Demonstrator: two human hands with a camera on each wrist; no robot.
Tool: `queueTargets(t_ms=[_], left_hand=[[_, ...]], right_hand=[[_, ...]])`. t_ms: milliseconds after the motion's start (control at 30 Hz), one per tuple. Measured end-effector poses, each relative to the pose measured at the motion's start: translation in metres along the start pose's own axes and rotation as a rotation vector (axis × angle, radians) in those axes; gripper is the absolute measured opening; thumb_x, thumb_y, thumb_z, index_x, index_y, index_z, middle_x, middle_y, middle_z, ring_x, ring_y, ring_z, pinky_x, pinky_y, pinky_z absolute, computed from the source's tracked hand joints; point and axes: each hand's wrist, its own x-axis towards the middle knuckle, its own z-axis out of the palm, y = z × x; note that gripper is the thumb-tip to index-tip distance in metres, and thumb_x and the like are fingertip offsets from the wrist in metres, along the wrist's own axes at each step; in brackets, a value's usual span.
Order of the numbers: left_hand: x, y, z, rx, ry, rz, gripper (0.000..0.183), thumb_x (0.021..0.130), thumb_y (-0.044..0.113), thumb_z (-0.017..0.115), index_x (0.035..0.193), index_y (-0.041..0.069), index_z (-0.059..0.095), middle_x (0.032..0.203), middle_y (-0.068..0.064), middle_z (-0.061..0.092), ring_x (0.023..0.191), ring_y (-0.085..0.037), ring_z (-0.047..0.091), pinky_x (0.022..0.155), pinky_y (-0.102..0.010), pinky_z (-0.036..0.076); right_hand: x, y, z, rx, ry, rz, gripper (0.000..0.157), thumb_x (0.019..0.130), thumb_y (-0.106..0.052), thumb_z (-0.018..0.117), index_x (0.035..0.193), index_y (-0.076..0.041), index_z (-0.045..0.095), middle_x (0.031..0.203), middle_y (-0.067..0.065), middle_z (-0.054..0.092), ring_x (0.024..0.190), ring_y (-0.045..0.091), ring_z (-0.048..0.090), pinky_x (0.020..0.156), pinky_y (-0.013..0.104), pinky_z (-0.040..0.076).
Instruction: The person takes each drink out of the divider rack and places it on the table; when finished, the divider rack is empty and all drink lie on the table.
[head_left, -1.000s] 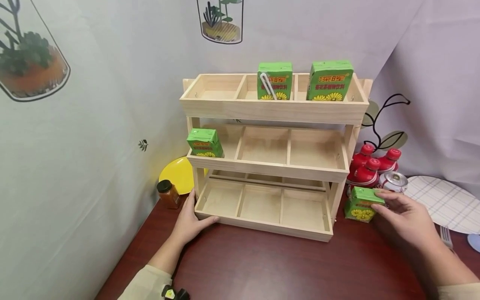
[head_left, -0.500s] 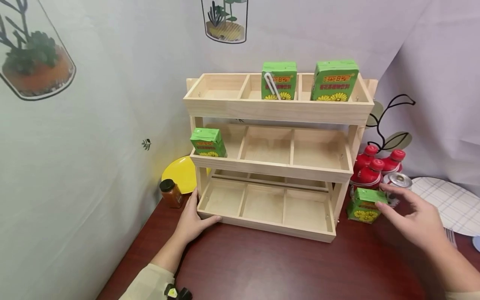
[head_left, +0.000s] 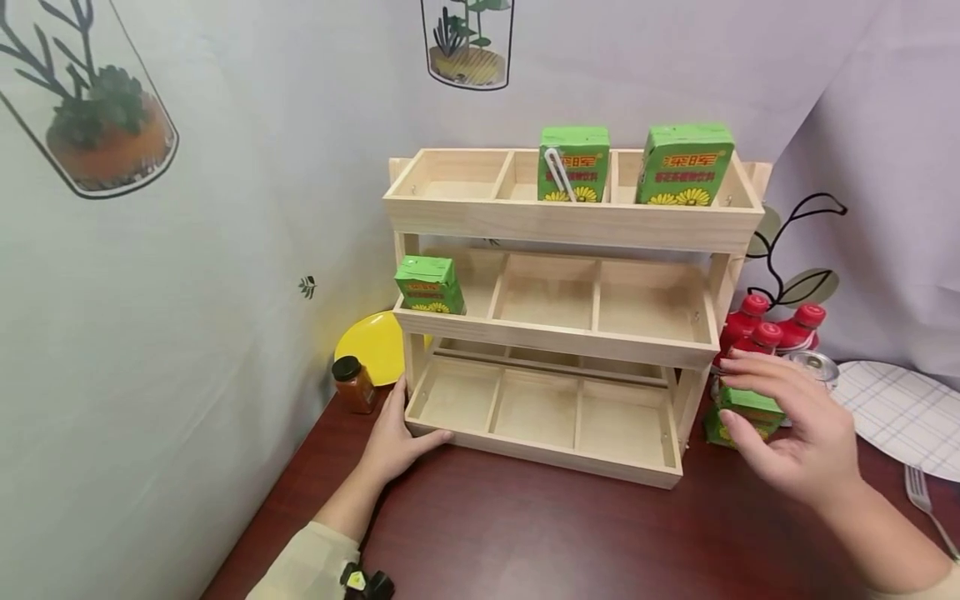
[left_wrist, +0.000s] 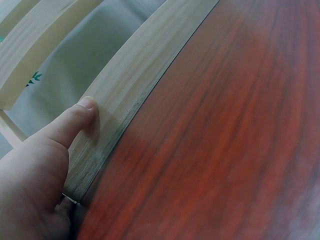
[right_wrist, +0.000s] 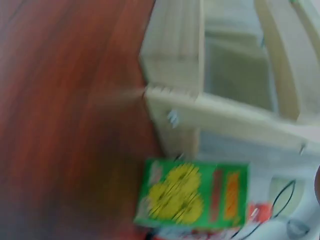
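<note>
A three-tier wooden shelf rack stands on the dark red table. At its lower left corner my left hand grips the bottom tier, thumb on the front board and fingers along the side. To the right of the rack, a green drink carton printed with yellow flowers stands on the table. My right hand is in front of and above it, fingers spread and holding nothing, hiding part of the carton in the head view. The right wrist view shows that carton's face uncovered.
Two green cartons sit on the top tier, one with a straw; another carton is on the middle tier's left. Red-capped bottles, a can, a checkered placemat and a fork lie right; a jar and yellow plate left.
My right hand has let go of the green carton on the right and risen over it. My left hand stays on the rack's corner. The head view has shifted slightly.
</note>
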Motion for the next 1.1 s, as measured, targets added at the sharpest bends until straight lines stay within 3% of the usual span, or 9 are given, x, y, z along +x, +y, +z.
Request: queueTargets(t_ms=[167, 467, 667, 767, 900, 1067, 1100], left_hand=[[-0.001, -0.001, -0.001, -0.002, 0.011, 0.01, 0.125, 0.058, 0.06, 0.086, 0.155, 0.026, 0.015, 0.143, -0.008, 0.039, 0.127, -0.024, 0.041, 0.103, -0.05, 0.034], [0.001, -0.002, -0.003, 0.012, 0.013, 0.005, 0.123, 0.058, 0.062, 0.085, 0.155, 0.03, 0.016, 0.144, -0.005, 0.039, 0.127, -0.021, 0.042, 0.103, -0.049, 0.035], [0.002, -0.003, -0.004, 0.006, 0.018, -0.003, 0.123, 0.057, 0.062, 0.085, 0.154, 0.028, 0.018, 0.143, -0.005, 0.04, 0.126, -0.021, 0.043, 0.103, -0.049, 0.035], [0.001, -0.001, -0.002, 0.008, 0.006, -0.007, 0.124, 0.057, 0.064, 0.084, 0.155, 0.027, 0.016, 0.143, -0.006, 0.039, 0.126, -0.022, 0.043, 0.103, -0.049, 0.035], [0.0, -0.002, -0.001, 0.007, 0.012, -0.015, 0.125, 0.056, 0.065, 0.084, 0.155, 0.027, 0.017, 0.142, -0.005, 0.04, 0.125, -0.022, 0.044, 0.102, -0.048, 0.036], [0.001, -0.003, 0.0, 0.004, 0.031, -0.014, 0.125, 0.054, 0.065, 0.084, 0.154, 0.027, 0.02, 0.141, -0.004, 0.041, 0.123, -0.021, 0.045, 0.101, -0.049, 0.037], [0.002, -0.003, 0.002, -0.003, 0.029, -0.012, 0.124, 0.054, 0.065, 0.085, 0.154, 0.027, 0.02, 0.14, -0.004, 0.041, 0.122, -0.021, 0.046, 0.101, -0.049, 0.037]], right_hand=[[0.025, -0.01, 0.026, 0.065, -0.022, -0.07, 0.034, 0.081, -0.021, 0.076, 0.089, 0.011, 0.071, 0.099, 0.028, 0.066, 0.101, 0.034, 0.061, 0.099, 0.032, 0.042], [0.064, -0.023, 0.066, 0.079, -0.101, -0.108, 0.039, 0.082, -0.029, 0.072, 0.095, 0.008, 0.07, 0.106, 0.028, 0.064, 0.107, 0.038, 0.058, 0.1, 0.031, 0.041], [0.09, -0.024, 0.094, -0.004, -0.159, 0.006, 0.034, 0.075, -0.017, 0.074, 0.101, 0.004, 0.069, 0.115, 0.022, 0.063, 0.118, 0.035, 0.053, 0.104, 0.035, 0.037], [0.097, -0.024, 0.108, 0.004, -0.178, 0.048, 0.036, 0.07, -0.008, 0.075, 0.103, 0.004, 0.068, 0.117, 0.021, 0.062, 0.117, 0.036, 0.054, 0.103, 0.035, 0.038], [0.1, -0.015, 0.132, 0.038, -0.196, 0.071, 0.036, 0.073, -0.01, 0.076, 0.107, 0.0, 0.069, 0.121, 0.013, 0.062, 0.114, 0.031, 0.056, 0.1, 0.035, 0.04], [0.099, -0.006, 0.162, 0.053, -0.221, 0.166, 0.038, 0.078, -0.017, 0.077, 0.114, -0.008, 0.068, 0.129, -0.002, 0.059, 0.119, 0.018, 0.054, 0.1, 0.031, 0.041], [0.099, -0.007, 0.167, 0.061, -0.223, 0.185, 0.038, 0.079, -0.017, 0.077, 0.114, -0.008, 0.067, 0.13, -0.003, 0.059, 0.12, 0.017, 0.054, 0.095, 0.028, 0.045]])
